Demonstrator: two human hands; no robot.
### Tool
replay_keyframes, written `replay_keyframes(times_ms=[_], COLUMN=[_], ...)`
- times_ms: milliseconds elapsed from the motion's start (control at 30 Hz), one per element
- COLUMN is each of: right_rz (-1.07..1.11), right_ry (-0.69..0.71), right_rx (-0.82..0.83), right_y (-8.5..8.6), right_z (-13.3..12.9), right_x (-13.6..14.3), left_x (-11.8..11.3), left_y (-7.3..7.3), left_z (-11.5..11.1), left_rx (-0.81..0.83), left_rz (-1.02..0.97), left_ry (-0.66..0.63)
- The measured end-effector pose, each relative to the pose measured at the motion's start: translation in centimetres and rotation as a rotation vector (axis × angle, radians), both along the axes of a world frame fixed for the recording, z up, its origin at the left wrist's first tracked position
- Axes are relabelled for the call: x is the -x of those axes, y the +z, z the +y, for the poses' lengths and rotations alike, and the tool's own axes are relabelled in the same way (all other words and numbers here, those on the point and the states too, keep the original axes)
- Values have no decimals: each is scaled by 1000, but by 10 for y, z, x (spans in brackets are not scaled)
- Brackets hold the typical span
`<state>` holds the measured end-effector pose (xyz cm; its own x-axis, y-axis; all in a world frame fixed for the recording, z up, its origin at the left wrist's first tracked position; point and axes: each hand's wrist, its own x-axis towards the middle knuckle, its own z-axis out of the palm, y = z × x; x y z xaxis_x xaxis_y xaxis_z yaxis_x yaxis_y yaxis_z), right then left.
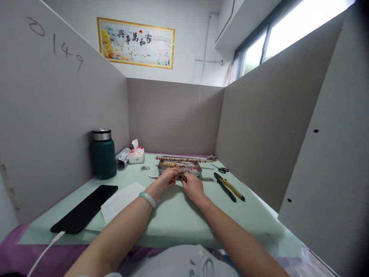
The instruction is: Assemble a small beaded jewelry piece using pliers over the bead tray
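Both of my hands meet over the near edge of a metal tray [161, 172] that holds small beads. My left hand [170, 176], below a pale bangle [148, 199], has its fingers closed in a pinch; what they hold is too small to make out. Closed fingers of my right hand [192, 185] grip a small dark tool [181, 175], whose tip points toward my left fingers. A beaded stick [184, 159] lies across the back of the tray. Thin metal rods [208, 179] lie along its near side, partly behind my hands.
Pliers [230, 187] and black scissors [222, 169] lie at the right. On the left are a phone [85, 209] with a cable, white paper [122, 200], a green bottle [103, 159], a tissue box [136, 155] and small rings [145, 168]. Partitions enclose the table.
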<state>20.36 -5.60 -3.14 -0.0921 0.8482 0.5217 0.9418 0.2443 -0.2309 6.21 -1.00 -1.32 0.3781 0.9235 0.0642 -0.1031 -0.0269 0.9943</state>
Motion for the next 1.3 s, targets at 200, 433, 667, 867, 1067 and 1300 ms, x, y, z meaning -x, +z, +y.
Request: replay_keyframes(times_ms=[200, 433, 667, 867, 1067, 1300], right_rz=[241, 516, 581, 596, 580, 521], right_ry=[21, 127, 158, 168, 152, 158], right_rx=[20, 121, 178, 190, 195, 138], right_y=[2, 2, 0, -1, 1, 0], right_z=[9, 18, 20, 20, 18, 19], right_x=[-6, -7, -7, -7, -6, -7], left_x=[-3, -3, -3, -3, -4, -4], left_y=[3, 1, 3, 4, 0, -1], left_z=[-3, 0, -4, -4, 1, 3], left_rx=[-59, -65, -95, -111, -149, -186], left_rz=[-65, -93, -105, -84, -66, -40], left_ry=[16, 23, 28, 74, 115, 140])
